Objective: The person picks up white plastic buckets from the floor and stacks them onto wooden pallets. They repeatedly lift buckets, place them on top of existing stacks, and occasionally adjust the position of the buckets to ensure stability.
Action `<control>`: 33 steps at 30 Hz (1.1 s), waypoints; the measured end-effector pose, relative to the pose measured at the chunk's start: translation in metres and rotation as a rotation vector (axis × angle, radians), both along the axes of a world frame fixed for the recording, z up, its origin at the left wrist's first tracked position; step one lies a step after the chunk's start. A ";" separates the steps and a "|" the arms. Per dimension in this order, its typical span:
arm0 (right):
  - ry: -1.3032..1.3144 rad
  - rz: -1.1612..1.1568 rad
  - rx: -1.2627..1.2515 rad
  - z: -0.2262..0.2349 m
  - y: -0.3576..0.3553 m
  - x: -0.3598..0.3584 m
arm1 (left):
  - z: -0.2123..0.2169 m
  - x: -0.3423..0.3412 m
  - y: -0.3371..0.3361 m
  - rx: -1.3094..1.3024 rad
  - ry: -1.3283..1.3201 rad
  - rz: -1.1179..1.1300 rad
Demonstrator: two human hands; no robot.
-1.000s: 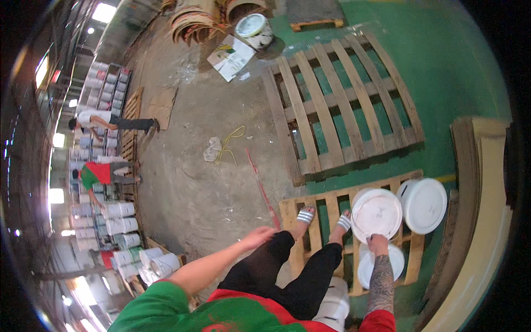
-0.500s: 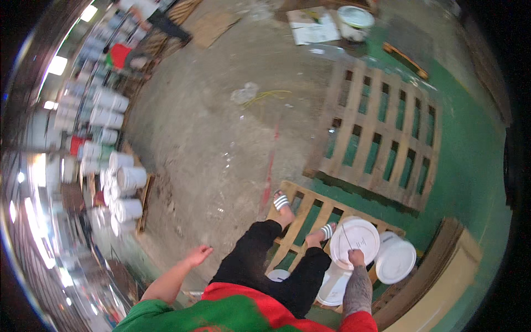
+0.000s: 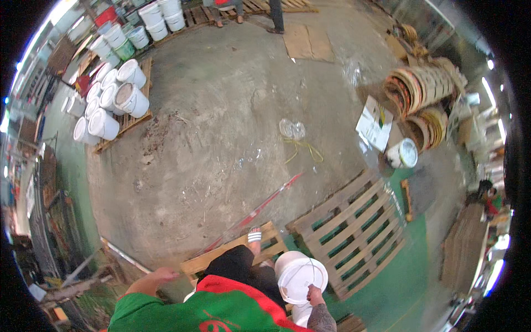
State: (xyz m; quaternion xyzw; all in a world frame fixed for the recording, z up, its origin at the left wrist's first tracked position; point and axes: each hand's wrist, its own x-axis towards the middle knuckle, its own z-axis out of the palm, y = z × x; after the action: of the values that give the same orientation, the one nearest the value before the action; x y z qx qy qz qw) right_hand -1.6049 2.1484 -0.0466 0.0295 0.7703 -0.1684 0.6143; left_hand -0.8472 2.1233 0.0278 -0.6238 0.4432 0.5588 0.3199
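My right hand (image 3: 315,295), at the end of a tattooed forearm, is closed on the thin wire handle of a white lidded bucket (image 3: 303,271). The bucket is beside my right leg, its round lid facing up. Below it part of another white bucket (image 3: 302,314) shows. My left hand (image 3: 167,273) is out to the left over the floor, slightly blurred, with nothing in it and its fingers loosely apart. One sandalled foot (image 3: 254,235) is on a light wooden pallet (image 3: 221,253); my other foot is mostly hidden by the bucket.
A bare wooden pallet (image 3: 351,235) lies right of me. White buckets (image 3: 102,124) crowd a pallet at the far left. Plastic wrap (image 3: 292,129) and yellow strap (image 3: 303,152) lie on the floor. Bundles of curved slats (image 3: 423,86) stand at right. Two people's legs (image 3: 276,16) show at the back.
The view has turned, shifting the far buckets and the bare pallet. My right hand keeps hold of the bucket handle, and the bucket is nearer my body's middle. My left hand has moved left.
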 end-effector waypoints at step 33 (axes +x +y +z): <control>0.044 0.253 -0.151 -0.013 -0.949 0.213 | -0.065 0.202 -0.768 -0.253 -0.334 0.363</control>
State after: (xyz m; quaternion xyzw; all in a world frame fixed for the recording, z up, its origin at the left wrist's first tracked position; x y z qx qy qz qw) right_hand -1.3923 1.1996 -0.0595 -0.1178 0.7661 -0.1478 0.6143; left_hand -0.6457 1.3556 -0.0370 -0.8114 0.3316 0.4367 0.2026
